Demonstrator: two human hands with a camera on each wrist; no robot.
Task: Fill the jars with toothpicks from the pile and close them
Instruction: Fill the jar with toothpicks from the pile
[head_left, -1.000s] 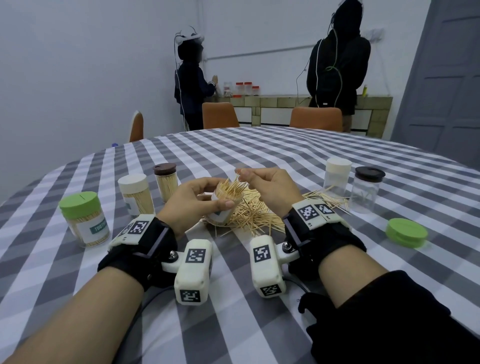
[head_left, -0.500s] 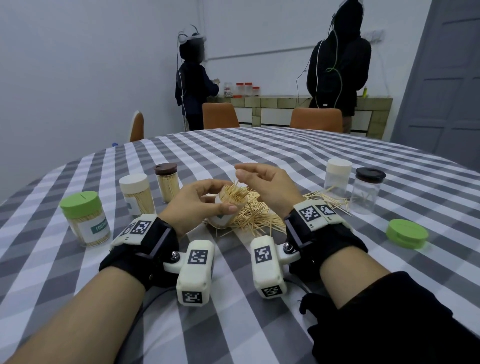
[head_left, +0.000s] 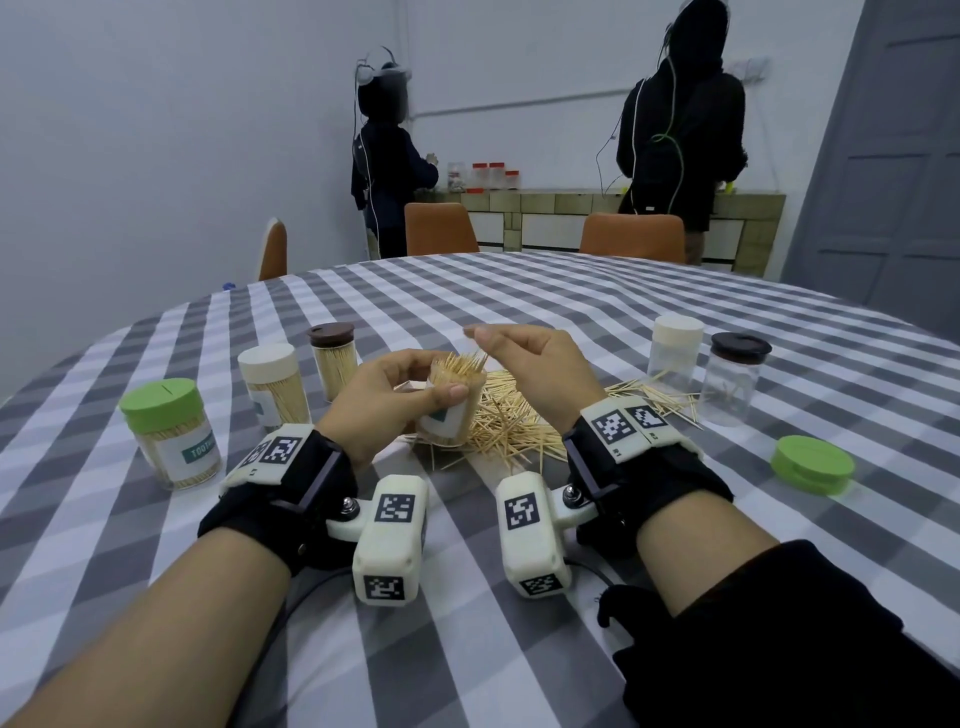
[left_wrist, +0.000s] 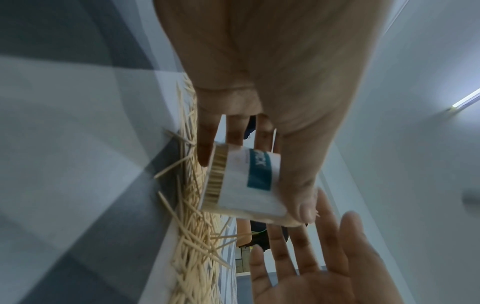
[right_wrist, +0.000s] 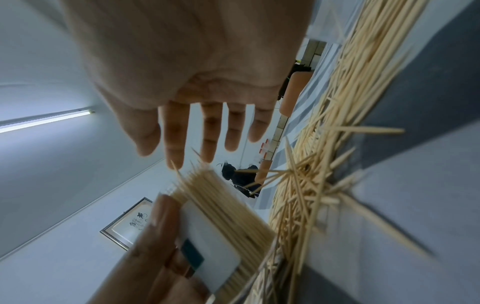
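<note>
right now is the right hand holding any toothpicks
No, in the right wrist view the right hand has its fingers spread straight and bare above the toothpicks sticking out of the jar that the left hand grips.

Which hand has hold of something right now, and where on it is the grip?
The left hand grips the open toothpick jar by its labelled side wall, thumb in front, fingers behind. The right hand holds nothing, fingers open above the jar's mouth.

left hand (head_left: 387, 400) curled – right hand (head_left: 540, 376) loose
</note>
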